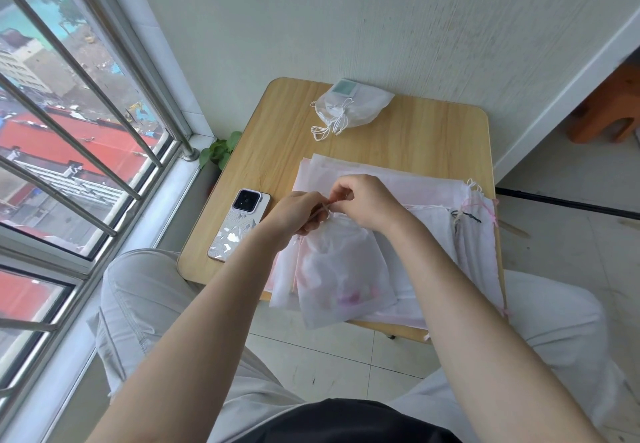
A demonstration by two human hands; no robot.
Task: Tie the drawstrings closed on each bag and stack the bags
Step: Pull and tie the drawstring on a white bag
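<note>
Both my hands are at the mouth of a small sheer white bag (341,269), right at its gathered top. My left hand (298,214) has its fingers curled round the drawstring (326,207), and my right hand (367,201) pinches the same cord from the other side, the two hands touching over the neck of the bag. The bag lies on a flat pile of white and pale pink bags (429,196) that covers the near right part of the wooden table (408,131), and its bottom end hangs past the table's near edge. Something pink shows faintly through its cloth, too blurred to name.

At the far edge of the table sits a heap of white bags already drawn closed (351,106), cords trailing toward me, with a pale green label on top; I can't read any writing on it. Left of my hands a phone (239,224) lies face down in a patterned case, no brand legible. A small green plant (220,150) peeks up by the window (69,131).
</note>
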